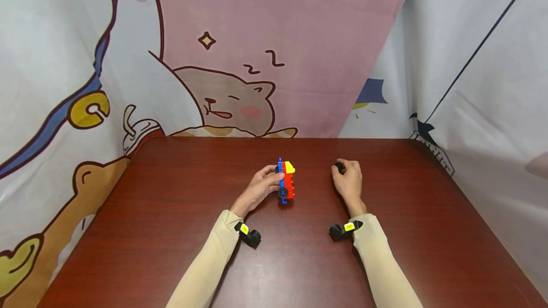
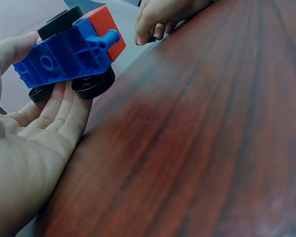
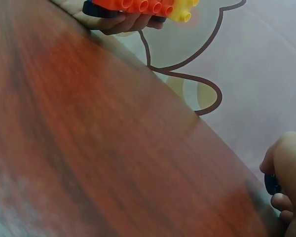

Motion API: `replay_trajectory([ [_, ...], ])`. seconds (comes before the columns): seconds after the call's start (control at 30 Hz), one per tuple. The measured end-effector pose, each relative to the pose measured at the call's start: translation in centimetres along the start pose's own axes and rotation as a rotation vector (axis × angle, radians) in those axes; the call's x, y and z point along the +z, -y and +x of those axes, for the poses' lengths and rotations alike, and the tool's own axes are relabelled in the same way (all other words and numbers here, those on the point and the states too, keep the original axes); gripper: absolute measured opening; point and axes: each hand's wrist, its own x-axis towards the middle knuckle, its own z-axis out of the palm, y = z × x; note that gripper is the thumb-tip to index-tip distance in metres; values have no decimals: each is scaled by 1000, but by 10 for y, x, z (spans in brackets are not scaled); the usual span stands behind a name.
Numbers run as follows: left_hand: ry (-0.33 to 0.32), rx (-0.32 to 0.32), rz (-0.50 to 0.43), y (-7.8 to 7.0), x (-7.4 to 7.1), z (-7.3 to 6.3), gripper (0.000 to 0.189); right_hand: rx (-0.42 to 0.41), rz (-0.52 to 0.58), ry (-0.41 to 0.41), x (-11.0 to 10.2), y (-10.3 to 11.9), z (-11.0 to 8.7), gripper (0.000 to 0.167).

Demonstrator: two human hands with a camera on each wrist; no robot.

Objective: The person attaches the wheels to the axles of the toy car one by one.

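Note:
My left hand [image 1: 258,188] grips a toy brick car [image 1: 288,183] and holds it tipped on end above the table. The car has a blue chassis [image 2: 64,57] with black wheels [image 2: 93,85], plus red and yellow studded bricks on top. In the left wrist view, the thumb lies along one side of the chassis and the fingers support the other. Off to the right, my right hand [image 1: 351,182] pinches a small black toy wheel [image 1: 340,167] between thumb and fingers, low over the table. The right wrist view shows only the edge of that wheel [image 3: 272,184].
Both hands are over a dark reddish-brown wooden table [image 1: 192,175]. Cloth curtains printed with cartoon animals [image 1: 239,103] rise behind it and at both sides. Each sleeve carries a small black wrist camera [image 1: 252,237].

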Motion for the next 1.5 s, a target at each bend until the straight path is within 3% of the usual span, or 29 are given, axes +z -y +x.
replay_trajectory([
  [0.27,1,-3,2,-1,1,-1,34,-9,91,-38,0,-1,0,26],
  [0.57,12,0,7,-1,2,-1,35,-20,55,-27,1,-2,-1,26],
  [0.8,19,-1,9,-1,2,-1,37,-38,108,-24,-1,2,-1,26],
  [1.03,19,-12,21,-2,2,-1,43,-208,244,-66,1,4,-3,22],
  [1.23,7,-21,32,-1,2,0,44,-261,274,-118,5,6,-5,20],
  [1.5,5,-19,40,-1,2,0,45,-448,343,-164,27,31,-21,27],
])
